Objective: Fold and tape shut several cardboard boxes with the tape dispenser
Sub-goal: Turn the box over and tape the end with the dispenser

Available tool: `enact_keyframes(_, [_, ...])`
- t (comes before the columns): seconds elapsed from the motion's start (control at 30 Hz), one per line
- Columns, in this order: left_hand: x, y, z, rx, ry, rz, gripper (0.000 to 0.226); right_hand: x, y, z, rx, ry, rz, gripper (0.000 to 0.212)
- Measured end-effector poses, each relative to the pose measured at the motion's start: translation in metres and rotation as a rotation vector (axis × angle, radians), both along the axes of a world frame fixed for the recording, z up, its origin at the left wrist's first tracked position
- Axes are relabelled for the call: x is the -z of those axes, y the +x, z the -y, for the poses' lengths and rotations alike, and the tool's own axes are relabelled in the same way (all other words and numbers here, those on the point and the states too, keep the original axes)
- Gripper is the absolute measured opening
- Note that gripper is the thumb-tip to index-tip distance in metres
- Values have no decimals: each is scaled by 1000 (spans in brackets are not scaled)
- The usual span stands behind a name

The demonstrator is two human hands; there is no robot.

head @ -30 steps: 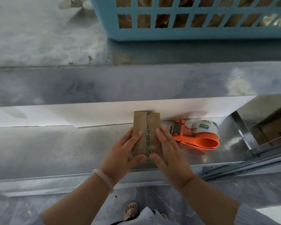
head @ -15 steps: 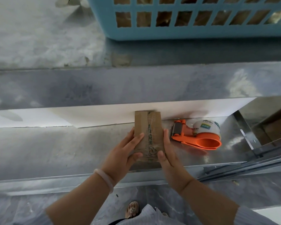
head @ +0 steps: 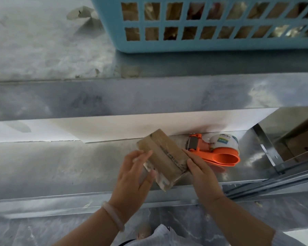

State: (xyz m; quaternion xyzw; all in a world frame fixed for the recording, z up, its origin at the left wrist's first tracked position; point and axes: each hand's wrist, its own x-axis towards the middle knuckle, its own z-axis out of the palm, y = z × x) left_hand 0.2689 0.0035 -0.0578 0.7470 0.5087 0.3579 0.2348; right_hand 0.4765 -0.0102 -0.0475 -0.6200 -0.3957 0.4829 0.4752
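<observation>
Fingers [head: 142,156] of left hand [head: 132,176] grip cardboard box [head: 165,157] left end, right hand [head: 201,176] pinches right edge. Box tilted over tabletop [head: 60,166], just beside tape dispenser [head: 219,150]. Risk: light two-sided hold slips, box drops or knocks dispenser.

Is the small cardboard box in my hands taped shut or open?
Taped shut: the cardboard box has its flaps closed flat, with clear tape running over the seam.
</observation>
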Motion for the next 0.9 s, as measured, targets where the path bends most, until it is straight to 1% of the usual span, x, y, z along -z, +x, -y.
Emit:
enact_keyframes(0.07, [-9,-7,-11,-84,107,-75,50,-5,5,-7,-88,-36,5,35])
enact_keyframes(0.1, [-14,-10,-18,-80,84,-112,55,-7,6,-12,-131,-57,37,36])
enact_keyframes(0.13, [-18,-13,-24,-23,13,-135,60,-8,6,-17,-166,-73,94,34])
enact_keyframes(0.2, [-22,-19,-32,160,-166,-137,66,-12,5,-28,-173,-64,261,25])
enact_keyframes(0.23, [-22,-22,-34,225,-201,-157,65,-15,5,-31,-152,-57,350,24])
enact_keyframes(0.27, [-21,-25,-34,247,-186,-186,61,-18,5,-32,-123,-62,422,29])
enact_keyframes(0.33, [-22,-28,-31,180,-126,-212,52,-23,5,-25,-60,-73,492,39])
enact_keyframes(0.4, [-26,-24,-22,52,-106,-240,49,-22,0,-15,-43,-62,498,50])
enact_keyframes(0.47, [-29,-17,-12,-46,-84,-268,48,-21,-8,-9,-91,-53,500,55])
enact_keyframes(0.53, [-31,-12,-7,-58,-67,-279,44,-18,-13,-13,-139,-17,541,52])
enact_keyframes(0.57, [-32,-13,-7,-48,-76,-249,41,-17,-12,-19,-148,-7,541,48])
enact_keyframes(0.63, [-36,-19,-11,-44,-77,-164,30,-19,-9,-32,-187,-7,489,44])
enact_keyframes(0.67, [-36,-24,-16,-67,-30,-172,28,-21,-8,-38,-220,-3,460,44])
enact_keyframes(0.7, [-36,-28,-21,-75,1,-202,32,-20,-6,-43,-248,2,443,45])
enact_keyframes(0.73, [-33,-31,-25,-39,-41,-203,40,-20,-5,-47,-271,7,437,45])
enact_keyframes(0.77, [-32,-31,-27,42,-168,-161,49,-20,-6,-49,-294,16,443,46])
enact_keyframes(0.8, [-31,-30,-28,151,-347,-84,58,-19,-7,-51,-314,34,466,46])
enact_keyframes(0.83, [-28,-30,-28,237,-469,3,65,-19,-8,-51,-335,53,495,46])
enact_keyframes(0.87, [-25,-29,-27,276,-508,63,70,-21,-8,-51,-347,76,529,46])
enact_keyframes(0.9, [-21,-28,-25,270,-498,79,71,-22,-6,-51,-352,97,564,46])
